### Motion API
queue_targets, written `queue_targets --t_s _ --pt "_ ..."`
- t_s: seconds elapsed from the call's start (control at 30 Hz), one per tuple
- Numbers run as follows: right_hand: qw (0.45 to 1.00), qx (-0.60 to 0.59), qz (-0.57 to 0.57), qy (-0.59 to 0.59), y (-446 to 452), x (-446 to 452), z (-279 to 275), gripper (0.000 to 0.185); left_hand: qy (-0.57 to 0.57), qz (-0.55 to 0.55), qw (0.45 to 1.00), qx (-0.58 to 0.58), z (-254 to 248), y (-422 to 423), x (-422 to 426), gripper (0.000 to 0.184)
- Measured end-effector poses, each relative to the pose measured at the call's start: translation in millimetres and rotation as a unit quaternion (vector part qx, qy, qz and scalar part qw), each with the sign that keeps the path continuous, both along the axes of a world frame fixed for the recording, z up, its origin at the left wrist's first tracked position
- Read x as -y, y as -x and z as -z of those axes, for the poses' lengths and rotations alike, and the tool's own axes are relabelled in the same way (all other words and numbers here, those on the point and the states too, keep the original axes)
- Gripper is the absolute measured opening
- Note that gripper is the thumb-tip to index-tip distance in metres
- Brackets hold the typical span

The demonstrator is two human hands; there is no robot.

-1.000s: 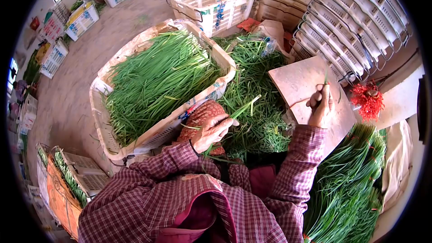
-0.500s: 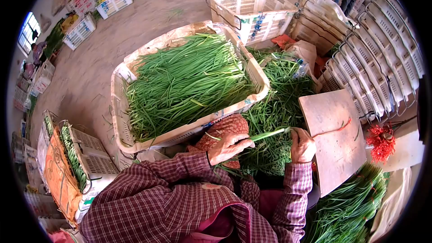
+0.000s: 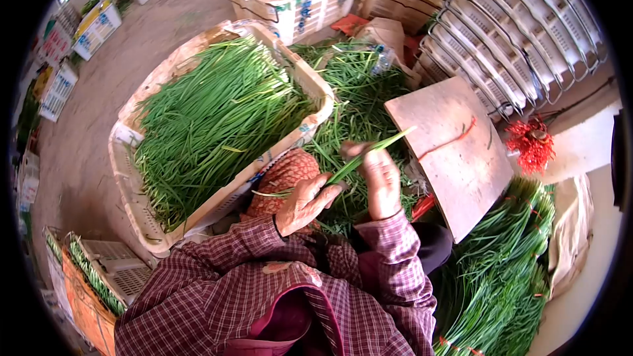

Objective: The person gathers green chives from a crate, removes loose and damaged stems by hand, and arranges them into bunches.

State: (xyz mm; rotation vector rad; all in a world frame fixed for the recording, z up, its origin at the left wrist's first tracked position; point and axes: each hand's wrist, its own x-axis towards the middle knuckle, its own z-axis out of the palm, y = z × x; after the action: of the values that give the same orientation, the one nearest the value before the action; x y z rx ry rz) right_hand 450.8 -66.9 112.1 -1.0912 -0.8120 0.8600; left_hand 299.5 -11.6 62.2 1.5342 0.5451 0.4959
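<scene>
Left hand (image 3: 307,202) gripping green stalks (image 3: 356,161) (thin ones)

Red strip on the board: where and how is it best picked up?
Probably a thumb-and-finger pinch at mid-length, coming down from above. The red strip is thin and lies slantwise on top of the board, with nothing over it. The right hand is nearer, on the board's left side in this view.

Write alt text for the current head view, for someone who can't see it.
The left hand holds green stalks, the right hand blurred at their upper part, between a crate of greens and a board bearing a red tie.
</scene>
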Motion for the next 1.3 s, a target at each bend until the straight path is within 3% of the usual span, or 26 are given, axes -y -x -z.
queue_targets --t_s 0.07,0.1,0.17,0.2,0.27,0.33,0.4,0.47,0.6,0.67,0.73,0.77,0.8,0.87,0.93,1.1,1.13,1.23,1.3 --pt "0.987 -0.121 0.033 -0.097 -38 8 -36 0.031 -0.008 0.033 0.999 -0.007 -3 4 -1 0.025" --pt "0.982 -0.111 0.073 -0.133 -67 19 -57 0.032 -0.022 0.053 0.998 -0.022 1 8 -3 0.024" --pt "0.962 0.0 0.192 -0.194 -132 47 -105 0.035 -0.07 0.082 0.993 -0.037 20 19 -10 0.023" --pt "0.946 0.066 0.245 -0.2 -156 59 -126 0.036 -0.111 0.128 0.98 -0.108 20 29 -21 0.021" --pt "0.888 0.245 0.368 -0.126 -183 76 -159 0.038 -0.062 0.101 0.993 -0.026 18 45 -31 0.021" --pt "0.811 0.428 0.397 -0.03 -224 87 -166 0.036 -0.057 0.117 0.989 -0.075 -12 62 -48 0.02" --pt "0.658 0.595 0.449 0.111 -249 83 -146 0.032 -0.039 0.093 0.991 -0.09 -29 78 -64 0.021" --pt "0.57 0.671 0.402 0.252 -287 85 -110 0.03 -0.074 0.015 0.994 -0.084 -33 87 -80 0.021" --pt "0.622 0.703 0.277 0.205 -322 78 -12 0.03 -0.179 -0.11 0.973 -0.101 -19 91 -127 0.018" --pt "0.674 0.651 0.233 0.259 -319 74 26 0.032 -0.223 -0.149 0.958 -0.105 3 83 -156 0.024" --pt "0.647 0.673 0.208 0.29 -326 77 55 0.034 -0.311 -0.176 0.921 -0.155 35 73 -186 0.03" --pt "0.687 0.64 0.21 0.273 -317 72 57 0.037 -0.351 -0.183 0.898 -0.192 53 67 -197 0.036" --pt "0.688 0.64 0.208 0.271 -309 66 58 0.037 -0.389 -0.188 0.873 -0.227 69 60 -207 0.041" --pt "0.749 0.593 0.214 0.202 -278 52 52 0.039 -0.356 -0.166 0.876 -0.28 81 39 -218 0.064" --pt "0.802 0.54 0.162 0.196 -215 33 40 0.035 -0.434 -0.168 0.823 -0.326 96 13 -232 0.071" --pt "0.82 0.539 0.071 0.181 -126 13 14 0.036 -0.476 -0.195 0.77 -0.376 111 -9 -252 0.092" --pt "0.785 0.598 0.065 0.149 -125 10 21 0.032 -0.475 -0.194 0.771 -0.377 111 -10 -254 0.092" --pt "0.818 0.552 0.045 0.153 -105 -1 35 0.027 -0.427 -0.24 0.764 -0.419 113 -18 -262 0.093" --pt "0.8 0.582 0.029 0.142 -100 -5 46 0.026 -0.426 -0.235 0.751 -0.447 115 -26 -267 0.087"
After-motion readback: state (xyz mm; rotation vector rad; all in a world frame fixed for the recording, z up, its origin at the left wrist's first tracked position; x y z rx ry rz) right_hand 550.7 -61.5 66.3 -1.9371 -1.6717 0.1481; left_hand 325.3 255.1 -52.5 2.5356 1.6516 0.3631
